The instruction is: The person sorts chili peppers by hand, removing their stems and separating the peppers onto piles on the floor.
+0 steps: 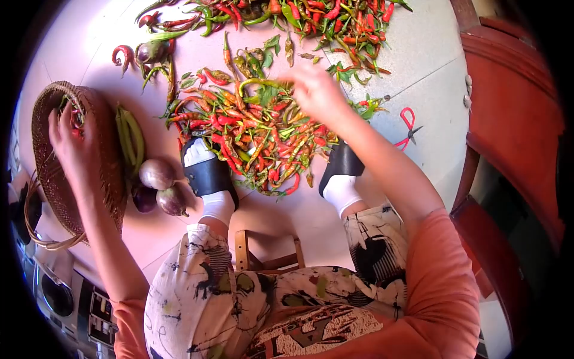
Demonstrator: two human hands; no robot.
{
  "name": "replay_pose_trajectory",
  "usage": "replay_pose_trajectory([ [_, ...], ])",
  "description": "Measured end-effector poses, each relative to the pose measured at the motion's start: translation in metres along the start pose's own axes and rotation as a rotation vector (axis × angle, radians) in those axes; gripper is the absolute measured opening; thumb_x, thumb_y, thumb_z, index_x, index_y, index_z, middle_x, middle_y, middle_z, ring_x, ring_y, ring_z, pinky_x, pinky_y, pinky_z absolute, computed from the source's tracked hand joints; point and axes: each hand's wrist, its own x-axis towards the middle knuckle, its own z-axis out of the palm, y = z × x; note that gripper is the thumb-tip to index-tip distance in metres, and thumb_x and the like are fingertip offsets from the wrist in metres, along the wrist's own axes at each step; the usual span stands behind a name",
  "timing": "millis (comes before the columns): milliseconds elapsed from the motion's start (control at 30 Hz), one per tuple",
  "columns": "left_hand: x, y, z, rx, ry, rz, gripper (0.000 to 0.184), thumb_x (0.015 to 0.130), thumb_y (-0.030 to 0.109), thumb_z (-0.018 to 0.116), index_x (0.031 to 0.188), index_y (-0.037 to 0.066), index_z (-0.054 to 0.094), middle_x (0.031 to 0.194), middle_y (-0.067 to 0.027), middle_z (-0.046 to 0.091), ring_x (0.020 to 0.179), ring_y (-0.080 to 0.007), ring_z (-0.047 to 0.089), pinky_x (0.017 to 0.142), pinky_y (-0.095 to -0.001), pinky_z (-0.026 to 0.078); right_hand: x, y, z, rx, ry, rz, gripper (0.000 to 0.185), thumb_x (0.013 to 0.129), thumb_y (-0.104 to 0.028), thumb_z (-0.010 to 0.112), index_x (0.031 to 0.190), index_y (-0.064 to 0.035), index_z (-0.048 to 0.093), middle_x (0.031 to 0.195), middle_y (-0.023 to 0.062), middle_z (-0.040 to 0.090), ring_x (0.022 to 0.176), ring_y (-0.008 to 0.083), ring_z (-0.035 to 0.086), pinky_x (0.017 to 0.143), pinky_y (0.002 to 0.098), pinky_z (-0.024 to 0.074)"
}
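Observation:
My left hand (pixel 73 143) reaches into the wicker basket (pixel 107 161) at the left, its fingers stretched and apart. Close to those fingertips show a few red and green chili peppers (pixel 76 116); they seem to lie in the basket, not in the hand. My right hand (pixel 314 93) hovers at the upper right side of a pile of red, green and orange chili peppers (pixel 257 134) on the floor between my feet. Motion blurs its fingers, so I cannot see whether they hold anything.
A second heap of chili peppers (pixel 335 24) lies farther off. Beside the basket are green ridged gourds (pixel 130 137) and several eggplants (pixel 158 173). Red-handled scissors (pixel 409 128) rest on the floor at right, near a reddish wooden chair (pixel 508 84). A small wooden stool (pixel 242 251) stands beneath me.

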Motion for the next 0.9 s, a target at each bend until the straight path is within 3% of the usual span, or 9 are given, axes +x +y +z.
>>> replay_pose_trajectory([
  [100,0.004,0.092,0.008,-0.439,-0.393,0.019,0.034,0.086,0.007,0.056,0.121,0.007,0.053,0.115,-0.0142,0.057,0.105,-0.0237,0.056,0.089,-0.0328,0.043,0.023,0.009,0.013,-0.053,0.176,0.103,0.035,0.073,-0.003,0.052,0.106,-0.0137,0.062,0.097,0.0148,0.056,0.09,0.0323,0.055,0.08,0.0418,0.0464],
  [167,0.005,0.124,0.053,-0.591,-0.505,0.296,0.037,0.084,0.006,0.056,0.121,0.007,0.051,0.115,-0.0133,0.056,0.103,-0.0264,0.056,0.089,-0.0338,0.044,0.035,0.001,0.025,-0.105,0.182,0.114,0.043,0.074,-0.003,0.051,0.115,-0.0168,0.057,0.107,0.0176,0.05,0.094,0.0355,0.054,0.082,0.0439,0.0456],
  [233,0.007,0.16,0.084,-0.457,-0.544,0.509,0.048,0.081,0.008,0.057,0.127,0.01,0.044,0.121,-0.0154,0.049,0.107,-0.0338,0.051,0.091,-0.036,0.044,0.042,-0.002,0.035,-0.183,0.182,0.127,0.046,0.074,-0.003,0.052,0.117,-0.0183,0.055,0.111,0.018,0.047,0.096,0.0366,0.053,0.083,0.0449,0.0452],
  [333,0.003,0.191,0.12,0.016,-0.509,0.528,0.058,0.074,0.011,0.057,0.13,0.013,0.041,0.12,-0.0173,0.046,0.104,-0.0352,0.051,0.087,-0.0397,0.046,0.049,-0.003,0.039,-0.27,0.212,0.135,0.046,0.073,-0.004,0.053,0.117,-0.02,0.055,0.116,0.0179,0.042,0.1,0.0372,0.051,0.085,0.0461,0.0445],
  [433,0.003,0.206,0.123,-0.139,-0.701,0.442,0.054,0.07,0.009,0.054,0.123,0.014,0.047,0.107,-0.0185,0.047,0.1,-0.0364,0.052,0.086,-0.042,0.046,0.042,0.001,0.037,-0.202,0.135,0.042,0.035,0.073,-0.005,0.053,0.106,-0.0143,0.058,0.111,0.0168,0.045,0.096,0.0362,0.053,0.081,0.0448,0.0462],
  [633,-0.055,0.219,0.093,-0.335,-0.986,0.907,0.047,0.067,0.011,0.058,0.112,0.001,0.052,0.112,-0.0175,0.05,0.102,-0.0341,0.052,0.088,-0.0395,0.045,-0.035,-0.006,0.014,-0.062,-0.335,0.027,0.017,0.072,-0.004,0.053,0.088,-0.0067,0.058,0.091,0.0155,0.054,0.087,0.0343,0.057,0.074,0.0447,0.0468],
  [733,-0.071,0.223,0.079,-0.349,-0.999,1.06,0.046,0.067,0.012,0.06,0.112,0.004,0.054,0.115,-0.0123,0.05,0.107,-0.0293,0.049,0.091,-0.0384,0.042,-0.065,-0.005,-0.002,0.138,-0.534,0.087,0.034,0.07,0.002,0.051,0.101,-0.0076,0.062,0.097,0.014,0.058,0.091,0.0323,0.056,0.079,0.0402,0.0467],
  [800,-0.07,0.223,0.073,-0.341,-1.081,1.079,0.048,0.068,0.013,0.06,0.116,0.006,0.054,0.12,-0.0109,0.049,0.112,-0.0284,0.046,0.095,-0.0394,0.039,-0.062,0.011,-0.014,0.209,-0.414,0.038,0.037,0.072,0.002,0.05,0.103,-0.0104,0.064,0.099,0.0122,0.059,0.092,0.0298,0.058,0.081,0.0369,0.047],
  [900,-0.058,0.22,0.058,-0.255,-1.126,1.116,0.052,0.07,0.014,0.059,0.122,0.008,0.052,0.13,-0.0124,0.044,0.122,-0.0281,0.04,0.103,-0.0393,0.03,-0.041,0.045,-0.049,0.067,0.045,0.301,0.021,0.08,-0.007,0.055,0.098,-0.0115,0.065,0.089,0.0106,0.06,0.083,0.0255,0.06,0.073,0.0335,0.0485],
])
